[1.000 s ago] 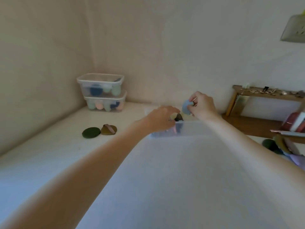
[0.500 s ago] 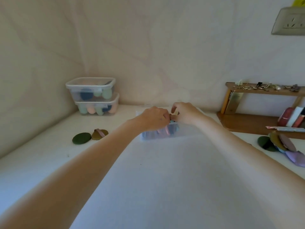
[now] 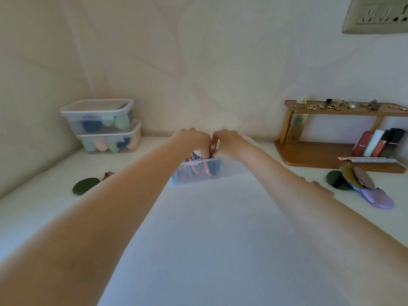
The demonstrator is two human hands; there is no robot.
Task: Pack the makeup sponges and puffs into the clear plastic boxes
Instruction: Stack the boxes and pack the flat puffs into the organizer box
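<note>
Puffs (image 3: 199, 167) upright on edge in box (image 3: 229, 171)

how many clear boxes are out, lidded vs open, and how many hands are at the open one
Lidded clear boxes: 2, the upper lidded box stacked on the lower lidded box
Open clear boxes: 1, the open box
Hands at the open box: 2, left hand and right hand
Total: 3 boxes, 2 hands

Open clear box (image 3: 198, 173) at centre, packed with upright puffs. Two lidded boxes (image 3: 103, 127) of sponges stacked at 10 o'clock. Loose puffs (image 3: 362, 184) fanned at 3 o'clock; dark green puff (image 3: 86, 186) at 9 o'clock.
</note>
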